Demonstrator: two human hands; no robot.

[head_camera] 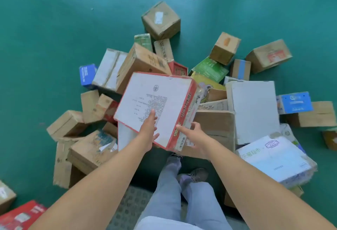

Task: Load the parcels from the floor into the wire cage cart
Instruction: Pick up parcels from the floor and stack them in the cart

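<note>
A flat white box with a red rim is raised and tilted above a heap of parcels on the green floor. My left hand holds its near edge, with the thumb lying on the printed white face and the fingers underneath. My right hand grips the box's red right side near the bottom corner. Below and around the box lie several cardboard parcels, among them a brown carton and a large white box. No wire cage cart shows in this view.
Loose cartons spread across the floor: a brown cube at the far end, a blue box to the left, a white wrapped package on the right, a red box at bottom left. My legs and shoes stand by the heap.
</note>
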